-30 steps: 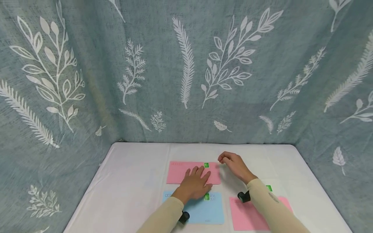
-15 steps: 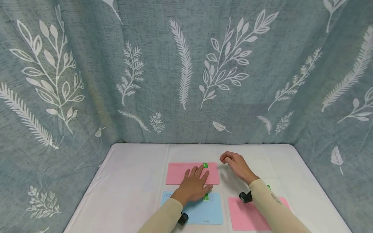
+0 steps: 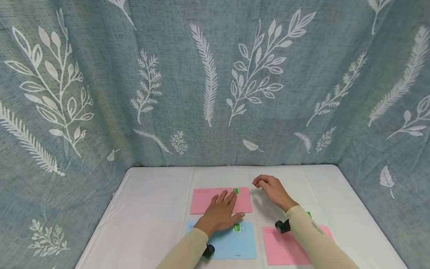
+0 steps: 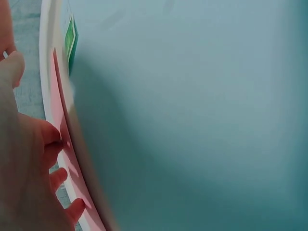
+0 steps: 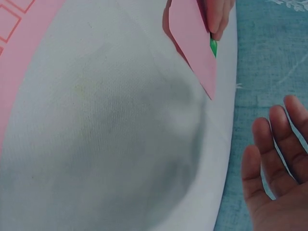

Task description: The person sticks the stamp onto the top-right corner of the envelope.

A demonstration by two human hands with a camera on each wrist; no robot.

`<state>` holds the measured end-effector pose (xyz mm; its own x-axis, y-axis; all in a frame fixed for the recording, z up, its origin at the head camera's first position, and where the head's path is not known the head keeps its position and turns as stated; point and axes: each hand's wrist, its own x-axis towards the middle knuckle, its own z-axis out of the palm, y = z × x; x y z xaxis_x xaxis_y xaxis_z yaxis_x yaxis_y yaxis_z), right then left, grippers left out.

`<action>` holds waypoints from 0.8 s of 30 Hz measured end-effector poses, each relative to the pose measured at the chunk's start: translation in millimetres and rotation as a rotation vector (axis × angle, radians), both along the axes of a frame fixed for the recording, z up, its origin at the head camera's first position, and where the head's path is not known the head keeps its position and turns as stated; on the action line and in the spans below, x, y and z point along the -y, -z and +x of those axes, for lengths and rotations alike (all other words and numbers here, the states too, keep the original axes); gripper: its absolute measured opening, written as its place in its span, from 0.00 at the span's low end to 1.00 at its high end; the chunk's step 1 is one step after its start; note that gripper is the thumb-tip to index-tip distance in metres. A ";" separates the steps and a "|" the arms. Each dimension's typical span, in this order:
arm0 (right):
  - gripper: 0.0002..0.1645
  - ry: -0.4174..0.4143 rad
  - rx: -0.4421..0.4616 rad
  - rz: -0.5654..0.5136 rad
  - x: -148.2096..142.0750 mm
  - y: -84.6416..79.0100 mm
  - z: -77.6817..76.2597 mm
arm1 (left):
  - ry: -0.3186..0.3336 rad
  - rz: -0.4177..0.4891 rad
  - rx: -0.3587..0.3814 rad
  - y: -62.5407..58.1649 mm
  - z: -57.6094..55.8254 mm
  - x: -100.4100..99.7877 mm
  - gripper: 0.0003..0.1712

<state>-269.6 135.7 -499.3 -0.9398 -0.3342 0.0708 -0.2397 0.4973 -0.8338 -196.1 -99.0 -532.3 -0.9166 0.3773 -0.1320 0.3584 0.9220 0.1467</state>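
Far pink envelope [image 3: 201,204]; splayed left fingers [image 3: 231,197] atop

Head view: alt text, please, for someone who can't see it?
A left hand spreads its fingers over a pink envelope on a white table, while the right hand hovers beside it, fingers loosely bent. Nearer, a blue envelope and a second pink envelope lie partly hidden by the arms. A leaf-patterned curtain hangs behind.

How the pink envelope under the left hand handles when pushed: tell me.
The pink envelope looks paper-thin, so probably light and bendable. Lying flat, it would likely slide rather than tip. The left hand, fingers on it, might add drag.
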 end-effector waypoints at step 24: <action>0.16 0.003 -0.030 0.059 4.0 8.0 -2.3 | 0.077 0.027 -0.052 -3.0 12.7 -9.4 0.52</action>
<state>-272.0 131.7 -507.3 -0.9385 -0.3359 0.0795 -0.2627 0.5458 -0.7957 -183.3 -89.6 -529.3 -0.8900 0.4499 -0.0742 0.4360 0.8873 0.1506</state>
